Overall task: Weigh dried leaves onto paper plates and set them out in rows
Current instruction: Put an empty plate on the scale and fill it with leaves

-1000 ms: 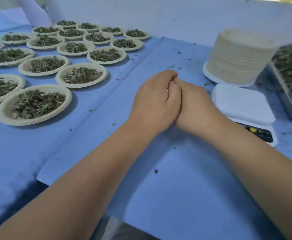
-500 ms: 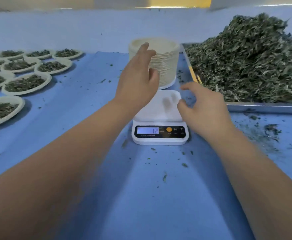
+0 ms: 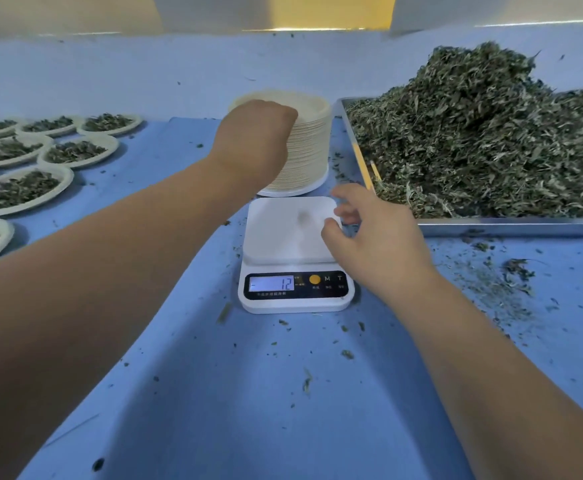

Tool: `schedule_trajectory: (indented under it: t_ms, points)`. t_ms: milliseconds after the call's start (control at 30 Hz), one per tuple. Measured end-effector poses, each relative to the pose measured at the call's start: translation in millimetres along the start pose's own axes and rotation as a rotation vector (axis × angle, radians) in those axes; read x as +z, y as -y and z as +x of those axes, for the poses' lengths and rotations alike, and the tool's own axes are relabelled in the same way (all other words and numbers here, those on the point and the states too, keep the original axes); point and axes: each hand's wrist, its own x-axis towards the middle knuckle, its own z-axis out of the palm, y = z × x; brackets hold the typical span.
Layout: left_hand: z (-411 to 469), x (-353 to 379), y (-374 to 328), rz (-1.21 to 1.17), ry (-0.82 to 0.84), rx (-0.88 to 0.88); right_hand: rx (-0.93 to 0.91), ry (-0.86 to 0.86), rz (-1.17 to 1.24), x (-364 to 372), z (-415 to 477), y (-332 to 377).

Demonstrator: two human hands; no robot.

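A metal tray (image 3: 511, 226) at the right edge of the tabletop (image 3: 248, 403) holds one large heap of dried leaves (image 3: 473, 133), piled well above its rim. Loose leaf crumbs (image 3: 511, 271) lie on the blue tabletop in front of the tray.

Toward the far edge, just left of the tray, stands one tall stack of empty paper plates (image 3: 312, 147). The left hand (image 3: 259, 140) is bent over the top of this stack with its back to the camera. Its fingers are hidden, so I cannot tell whether its grip is clamped on a plate.

One white scale (image 3: 292, 237) sits directly in front of the stack. Its platform is bare and its display (image 3: 272, 283) reads 12. The right hand (image 3: 380, 237) hovers at the platform's right edge, its grip apart: thumb and fingers loosely curved and holding nothing.

Along the left edge, filled plates (image 3: 77, 151) are set out in rows, each carrying a small portion of leaves. Eight are visible: three in the farthest row, two in the next, then three nearer ones. Several are cut off by the edge of the view.
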Motion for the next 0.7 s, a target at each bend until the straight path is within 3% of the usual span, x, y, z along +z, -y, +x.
schedule_trajectory:
  t_ms: [367,700]
  points:
    - [6.8,0.3,10.8,0.226,-0.026,0.184,-0.092,-0.102,-0.032,1.0,-0.9,0.6]
    - [8.5,10.8,18.2,0.033,-0.123,0.227,-0.073,-0.180,-0.047,-4.1,4.3,-1.2]
